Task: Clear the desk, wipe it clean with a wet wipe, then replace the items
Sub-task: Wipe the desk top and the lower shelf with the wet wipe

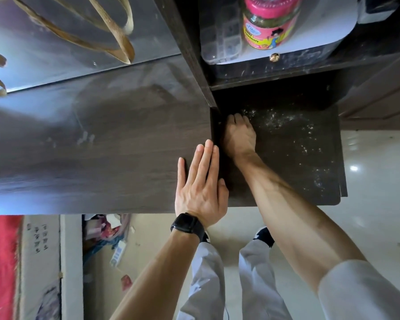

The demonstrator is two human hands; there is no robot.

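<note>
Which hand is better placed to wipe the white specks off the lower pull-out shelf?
Right. The right hand is down on the lower shelf, just beside the white specks. The left hand lies flat on the desk top, a level above.

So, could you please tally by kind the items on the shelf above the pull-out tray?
Pink-lidded jar: 1
Clear compartment box: 1
Small gold bead: 1
White sheet: 1
Dark object, cut off by the frame edge: 1
Total: 5
</note>
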